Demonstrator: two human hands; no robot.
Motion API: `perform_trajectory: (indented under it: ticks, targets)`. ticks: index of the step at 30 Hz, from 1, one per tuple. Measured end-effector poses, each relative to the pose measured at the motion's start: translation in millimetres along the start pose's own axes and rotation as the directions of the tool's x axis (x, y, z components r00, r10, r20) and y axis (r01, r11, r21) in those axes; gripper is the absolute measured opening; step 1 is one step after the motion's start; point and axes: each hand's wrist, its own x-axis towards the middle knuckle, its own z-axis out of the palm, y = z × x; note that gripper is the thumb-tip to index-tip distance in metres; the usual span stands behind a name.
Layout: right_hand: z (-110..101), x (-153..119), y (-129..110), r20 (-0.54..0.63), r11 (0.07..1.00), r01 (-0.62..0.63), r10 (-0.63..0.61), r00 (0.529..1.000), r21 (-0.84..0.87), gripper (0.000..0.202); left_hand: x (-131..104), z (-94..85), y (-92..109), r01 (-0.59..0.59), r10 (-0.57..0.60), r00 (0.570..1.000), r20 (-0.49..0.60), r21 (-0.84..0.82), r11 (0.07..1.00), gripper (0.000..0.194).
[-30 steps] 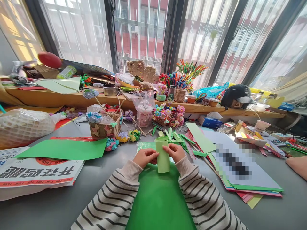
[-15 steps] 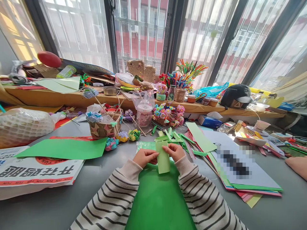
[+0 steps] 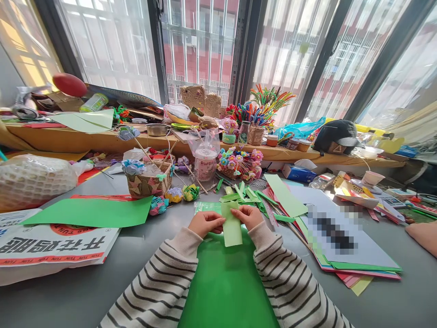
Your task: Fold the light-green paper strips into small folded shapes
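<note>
A small light-green paper rectangle (image 3: 232, 231) is held upright between both hands. My left hand (image 3: 206, 223) pinches its left edge with thumb and fingertips. From the other side, my right hand (image 3: 249, 216) grips the upper right of the paper, its thumb lying across the front. Beneath the hands a glossy green sheet (image 3: 227, 287) covers the table in front of me. Just beyond the paper lies a heap of cut green paper strips (image 3: 247, 193).
To the right is a stack of coloured paper sheets (image 3: 362, 241); a green sheet (image 3: 99, 212) lies on printed packaging at left. A woven basket (image 3: 150, 184), a plastic cup (image 3: 205, 164) and paper flowers stand behind. Another person's arm (image 3: 423, 237) rests at the right edge.
</note>
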Motion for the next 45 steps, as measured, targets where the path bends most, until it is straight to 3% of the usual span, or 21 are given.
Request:
perform_trajectory:
  ticks: [7,14,19,25,30,35,45]
  targets:
    - [1,1,4,0.014,0.995,-0.068,0.067,0.998,0.068,0.03,2,-2.5,-1,-0.052,0.05,0.995,-0.086,-0.024,0.998,0.028]
    - [1,3,9,-0.044,1.0,0.006,-0.007,0.999,-0.028,0.029,5,-2.0,-3,-0.075,0.067,0.99,-0.124,-0.057,0.996,0.031]
    - [1,4,11,0.034,0.999,-0.025,0.026,0.999,-0.032,0.025,6,-4.1,-3,-0.117,0.098,0.976,-0.194,-0.087,0.989,0.029]
    - [1,4,11,-0.045,0.991,0.008,-0.014,0.999,-0.13,0.026,8,-4.9,-5,-0.151,0.124,0.965,-0.231,-0.104,0.983,0.029]
    - [2,4,12,0.059,0.995,-0.098,0.1,0.993,-0.032,0.023,6,-4.1,-3,-0.185,0.136,0.946,-0.293,-0.148,0.971,0.028]
    - [3,2,10,0.057,0.988,-0.153,0.153,0.987,0.007,0.024,6,-4.0,-1,-0.186,0.129,0.945,-0.301,-0.17,0.968,0.028]
    - [3,3,9,0.064,0.99,-0.14,0.14,0.988,0.006,0.026,8,-5.4,-3,-0.161,0.107,0.954,-0.28,-0.176,0.971,0.031]
